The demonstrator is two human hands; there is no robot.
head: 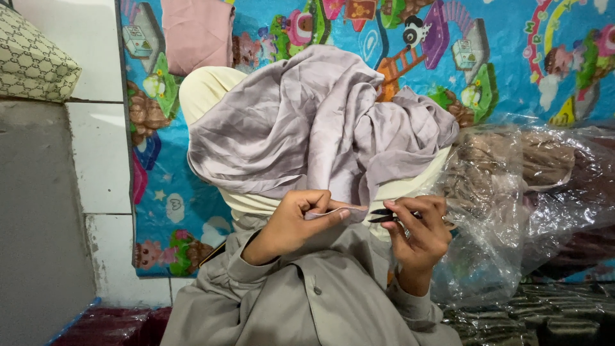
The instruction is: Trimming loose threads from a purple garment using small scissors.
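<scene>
My left hand (291, 221) pinches the edge of a grey-lilac cloth (307, 128), holding a folded corner of it between thumb and fingers. The cloth lies bunched over a cream cloth (208, 90) on my lap. My right hand (419, 234) grips small black thread snips (384, 216), their blades pointing left at the pinched cloth edge, a short gap away. Both my sleeves are grey-beige.
A colourful cartoon play mat (500, 57) covers the floor ahead. A pink cloth (198, 32) lies at its far edge. A clear plastic bag with brown cloth (519, 173) sits at the right. White tiles (99, 154) and a patterned cushion (29, 61) are at the left.
</scene>
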